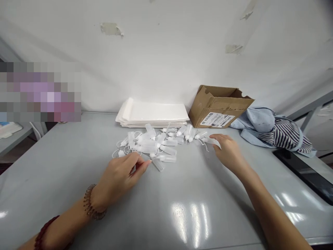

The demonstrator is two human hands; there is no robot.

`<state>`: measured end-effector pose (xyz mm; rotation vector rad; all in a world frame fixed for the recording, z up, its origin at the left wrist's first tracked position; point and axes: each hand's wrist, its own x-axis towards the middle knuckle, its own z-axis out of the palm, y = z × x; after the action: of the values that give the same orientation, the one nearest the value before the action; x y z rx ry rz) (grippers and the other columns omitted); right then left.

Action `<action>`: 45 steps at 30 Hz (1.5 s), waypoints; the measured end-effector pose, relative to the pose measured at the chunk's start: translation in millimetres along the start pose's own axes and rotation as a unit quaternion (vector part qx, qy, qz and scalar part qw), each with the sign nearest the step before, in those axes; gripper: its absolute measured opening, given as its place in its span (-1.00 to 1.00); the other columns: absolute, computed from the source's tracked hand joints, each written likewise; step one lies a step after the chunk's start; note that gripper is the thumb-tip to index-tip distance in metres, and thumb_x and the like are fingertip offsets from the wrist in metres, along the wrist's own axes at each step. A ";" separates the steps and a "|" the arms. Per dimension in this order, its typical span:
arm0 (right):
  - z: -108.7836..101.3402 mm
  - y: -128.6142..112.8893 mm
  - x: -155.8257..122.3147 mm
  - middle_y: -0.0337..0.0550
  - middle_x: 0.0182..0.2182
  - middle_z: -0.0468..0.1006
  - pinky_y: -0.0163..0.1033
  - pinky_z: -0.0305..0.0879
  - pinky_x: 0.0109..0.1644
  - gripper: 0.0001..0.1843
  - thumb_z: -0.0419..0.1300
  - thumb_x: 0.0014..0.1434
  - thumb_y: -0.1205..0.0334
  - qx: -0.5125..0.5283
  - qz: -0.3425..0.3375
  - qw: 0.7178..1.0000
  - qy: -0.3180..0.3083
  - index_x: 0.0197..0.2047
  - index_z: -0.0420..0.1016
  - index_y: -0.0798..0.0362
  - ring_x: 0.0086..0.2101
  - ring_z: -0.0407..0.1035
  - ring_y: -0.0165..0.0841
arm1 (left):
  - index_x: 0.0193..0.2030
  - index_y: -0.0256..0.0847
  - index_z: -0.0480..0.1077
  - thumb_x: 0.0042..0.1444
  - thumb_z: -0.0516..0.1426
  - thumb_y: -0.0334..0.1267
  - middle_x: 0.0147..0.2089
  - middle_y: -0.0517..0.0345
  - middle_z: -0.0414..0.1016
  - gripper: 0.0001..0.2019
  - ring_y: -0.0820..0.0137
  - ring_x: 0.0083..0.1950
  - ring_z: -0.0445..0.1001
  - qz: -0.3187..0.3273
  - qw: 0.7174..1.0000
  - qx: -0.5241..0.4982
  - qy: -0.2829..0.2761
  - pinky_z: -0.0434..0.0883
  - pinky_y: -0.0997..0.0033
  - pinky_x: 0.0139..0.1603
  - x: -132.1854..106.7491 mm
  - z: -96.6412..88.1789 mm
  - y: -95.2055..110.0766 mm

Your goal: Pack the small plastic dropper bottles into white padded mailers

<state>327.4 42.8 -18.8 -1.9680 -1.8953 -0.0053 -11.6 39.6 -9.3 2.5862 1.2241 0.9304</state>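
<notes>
A loose pile of small translucent plastic dropper bottles (147,147) lies on the grey table (156,215), many with white caps on thin tethers. My left hand (122,173) is at the pile's near left edge, its fingers curled and the thumb stretched along toward a bottle tip. What its fingers hold, if anything, is hidden. To the right, my right hand (230,152) has thumb and forefinger around one dropper bottle (212,140), which lies low by the table top at the end of a short row of bottles (189,132).
A stack of white flat sheets or sleeves (156,113) rests against the wall behind the pile. An open cardboard box (221,107) stands to its right. Beyond lie blue and striped cloth (275,130) and a black flat object (304,173). A blurred patch covers the far left.
</notes>
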 end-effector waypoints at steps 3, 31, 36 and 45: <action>1.5 2.3 0.3 0.08 -0.13 0.53 0.01 0.29 -0.06 -0.61 -0.02 0.02 0.51 -0.033 0.001 0.999 -0.019 -0.11 0.46 0.17 -0.06 0.34 -0.04 | -0.53 -0.21 0.18 0.21 0.03 -0.28 -0.64 0.35 0.19 -0.73 0.57 -0.64 0.14 0.013 1.000 -0.002 -0.002 0.13 0.57 -0.57 -0.7 -1.0 2.1; -22.0 -106.4 -51.2 -0.17 -0.22 0.50 -0.20 0.23 -0.01 -0.79 0.11 0.24 0.27 0.646 0.009 0.675 -0.355 -0.04 0.33 0.01 -0.14 0.40 -0.37 | 0.23 -0.05 0.03 0.27 -0.02 -0.22 -0.33 0.30 0.46 -0.60 0.54 -0.52 0.38 -0.102 0.956 -0.231 -0.148 0.36 0.59 -0.49 -7.2 1.6 22.5; -19.3 -104.4 -49.1 -0.17 -0.25 0.50 -0.20 0.17 -0.02 -0.82 0.07 0.27 0.25 0.636 0.004 0.691 -0.344 -0.05 0.36 0.00 -0.17 0.37 -0.38 | -0.04 -0.16 0.32 0.27 -0.04 -0.32 -0.43 0.30 0.43 -0.81 0.55 -0.50 0.35 -0.060 0.970 -0.209 -0.111 0.32 0.58 -0.44 -4.4 -0.7 21.0; -13.4 -102.5 -53.7 -0.24 -0.42 0.39 -0.25 0.11 -0.21 -0.76 0.04 0.29 0.12 0.617 0.029 0.716 -0.326 -0.09 0.40 0.04 -0.40 0.25 -0.43 | -0.35 -0.22 0.39 0.21 0.04 -0.36 -0.47 0.27 0.43 -0.85 0.54 -0.47 0.37 -0.049 0.975 -0.195 -0.097 0.28 0.61 -0.43 -2.0 -0.3 21.6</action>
<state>228.6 -13.0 7.6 -1.0304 -1.3741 1.6851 1.5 23.8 -2.1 2.2258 0.9926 0.7842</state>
